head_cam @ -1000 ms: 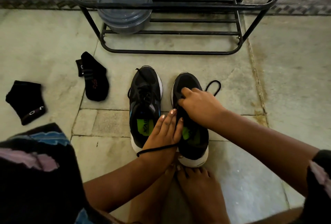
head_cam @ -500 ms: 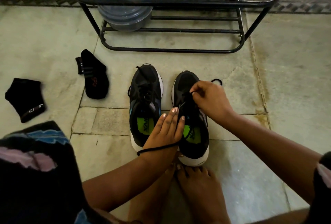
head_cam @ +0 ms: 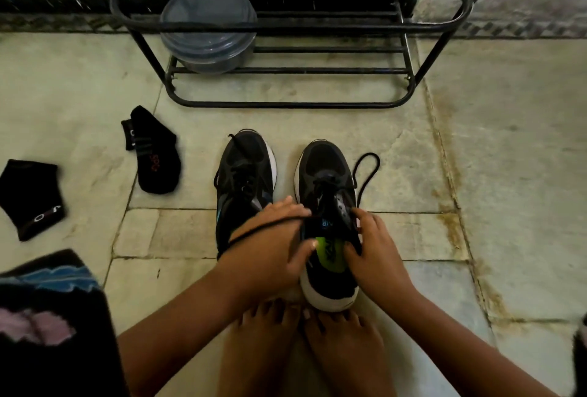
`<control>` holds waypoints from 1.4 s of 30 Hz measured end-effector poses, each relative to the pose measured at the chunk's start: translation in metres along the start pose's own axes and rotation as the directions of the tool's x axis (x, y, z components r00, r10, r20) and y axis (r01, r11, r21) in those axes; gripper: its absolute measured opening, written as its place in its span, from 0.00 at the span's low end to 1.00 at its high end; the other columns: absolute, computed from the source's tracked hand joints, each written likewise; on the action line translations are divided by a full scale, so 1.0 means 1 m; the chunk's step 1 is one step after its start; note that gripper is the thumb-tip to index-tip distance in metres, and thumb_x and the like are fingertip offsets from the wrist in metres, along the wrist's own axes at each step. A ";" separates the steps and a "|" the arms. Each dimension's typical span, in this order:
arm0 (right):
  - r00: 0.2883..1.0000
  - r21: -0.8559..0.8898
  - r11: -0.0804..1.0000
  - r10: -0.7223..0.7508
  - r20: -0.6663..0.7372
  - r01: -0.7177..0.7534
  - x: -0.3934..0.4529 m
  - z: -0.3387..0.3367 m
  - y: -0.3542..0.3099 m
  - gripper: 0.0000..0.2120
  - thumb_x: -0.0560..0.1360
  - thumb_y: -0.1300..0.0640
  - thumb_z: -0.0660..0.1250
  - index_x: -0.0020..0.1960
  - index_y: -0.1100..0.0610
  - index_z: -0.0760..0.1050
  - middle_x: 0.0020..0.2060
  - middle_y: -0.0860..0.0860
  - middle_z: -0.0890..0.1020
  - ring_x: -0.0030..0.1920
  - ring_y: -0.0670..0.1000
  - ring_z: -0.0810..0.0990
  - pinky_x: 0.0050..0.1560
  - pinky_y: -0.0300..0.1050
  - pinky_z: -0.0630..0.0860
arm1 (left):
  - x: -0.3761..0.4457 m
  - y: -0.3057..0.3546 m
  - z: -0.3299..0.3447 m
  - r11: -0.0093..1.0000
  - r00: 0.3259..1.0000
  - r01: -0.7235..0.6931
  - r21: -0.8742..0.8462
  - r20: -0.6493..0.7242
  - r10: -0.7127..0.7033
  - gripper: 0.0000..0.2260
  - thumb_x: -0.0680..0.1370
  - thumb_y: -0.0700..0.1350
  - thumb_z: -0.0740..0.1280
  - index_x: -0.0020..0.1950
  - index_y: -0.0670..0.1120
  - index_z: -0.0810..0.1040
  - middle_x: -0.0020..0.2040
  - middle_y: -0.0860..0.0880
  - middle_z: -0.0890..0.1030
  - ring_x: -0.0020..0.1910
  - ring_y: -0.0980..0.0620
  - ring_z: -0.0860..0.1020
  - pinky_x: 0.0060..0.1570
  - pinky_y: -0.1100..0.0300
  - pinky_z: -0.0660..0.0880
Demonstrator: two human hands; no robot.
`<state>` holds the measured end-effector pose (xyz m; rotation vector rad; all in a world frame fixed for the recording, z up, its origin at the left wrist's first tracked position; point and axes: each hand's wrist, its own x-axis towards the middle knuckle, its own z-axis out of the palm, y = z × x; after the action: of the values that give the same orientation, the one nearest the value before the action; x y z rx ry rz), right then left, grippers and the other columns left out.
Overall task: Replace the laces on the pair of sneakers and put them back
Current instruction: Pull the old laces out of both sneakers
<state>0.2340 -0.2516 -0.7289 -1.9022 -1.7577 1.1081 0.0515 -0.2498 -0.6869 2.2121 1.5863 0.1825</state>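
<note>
1. Left hand (head_cam: 270, 247) grips collar of right-side black mesh sneaker with white sole (head_cam: 328, 225), thumb inside at green insole.
2. Right hand (head_cam: 373, 252) grips same sneaker's other side.
3. Black cord lace (head_cam: 263, 229) drapes over left hand; loop lies right of toe.
4. Second black sneaker (head_cam: 244, 180) just beside, on stone floor (head_cam: 476, 142) before black metal rack (head_cam: 286, 28).

black sneakers (head_cam: 324, 174) with white soles, lime insoles, black socks (head_cam: 157, 155), black rack (head_cam: 286, 104)
</note>
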 end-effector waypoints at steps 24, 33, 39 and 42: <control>0.997 -0.029 0.996 0.080 -0.008 -0.080 0.005 0.007 -0.011 0.31 0.75 0.64 0.62 0.74 0.53 0.54 0.67 0.55 0.66 0.66 0.55 0.66 0.62 0.55 0.74 | 0.067 -0.001 -0.016 0.120 0.825 0.489 -0.864 0.414 -0.384 0.16 0.80 0.54 0.59 0.35 0.48 0.71 0.38 0.52 0.79 0.44 0.53 0.77 0.46 0.58 0.70; 0.994 -0.046 0.993 0.108 0.009 -0.107 0.007 0.006 -0.013 0.31 0.75 0.64 0.62 0.74 0.54 0.53 0.66 0.55 0.67 0.66 0.55 0.66 0.63 0.55 0.73 | 0.064 -0.015 -0.056 -0.165 0.879 0.401 -0.901 0.429 -0.209 0.14 0.81 0.51 0.57 0.38 0.46 0.70 0.26 0.53 0.66 0.17 0.60 0.59 0.23 0.67 0.63; 0.994 -0.071 0.992 0.105 0.007 -0.104 0.008 0.005 -0.014 0.30 0.76 0.62 0.62 0.74 0.53 0.53 0.66 0.55 0.68 0.66 0.55 0.67 0.62 0.55 0.73 | 0.049 -0.017 -0.030 0.899 0.949 0.299 -0.321 0.195 -0.246 0.05 0.78 0.47 0.66 0.51 0.50 0.80 0.41 0.56 0.81 0.40 0.61 0.78 0.42 0.66 0.74; 0.995 -0.113 0.989 0.101 0.011 -0.099 0.008 0.004 -0.015 0.30 0.76 0.61 0.62 0.74 0.53 0.53 0.66 0.55 0.68 0.66 0.55 0.67 0.61 0.54 0.74 | 0.046 -0.014 -0.023 0.949 0.964 0.258 -0.179 0.114 -0.240 0.06 0.79 0.46 0.65 0.51 0.51 0.81 0.40 0.56 0.79 0.40 0.60 0.77 0.37 0.70 0.68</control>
<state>0.2203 -0.2425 -0.7236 -2.0732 -1.7861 1.0834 0.0469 -0.1976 -0.6777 1.8302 1.7035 0.1522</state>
